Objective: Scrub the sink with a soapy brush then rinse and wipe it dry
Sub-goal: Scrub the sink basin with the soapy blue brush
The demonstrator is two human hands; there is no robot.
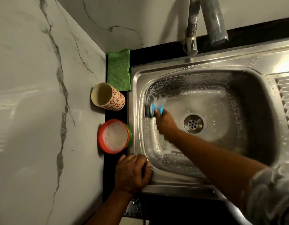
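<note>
Two hands are at the sudsy stainless steel sink (173, 182). The right hand (165, 121) is clamped on a round blue scrubbing brush (154, 108), whose bristles press against the basin's left wall below the rim, left of the drain (193, 124). The left hand (132, 172) rests on the near-left rim corner, fingers loosely bent, holding nothing. A folded green cloth (119, 70), a floral cup (108, 96) and a red bowl of foam (113, 136) crowd the narrow black ledge (116, 114) beside the sink's left edge. The basin's right half lies open.
</note>
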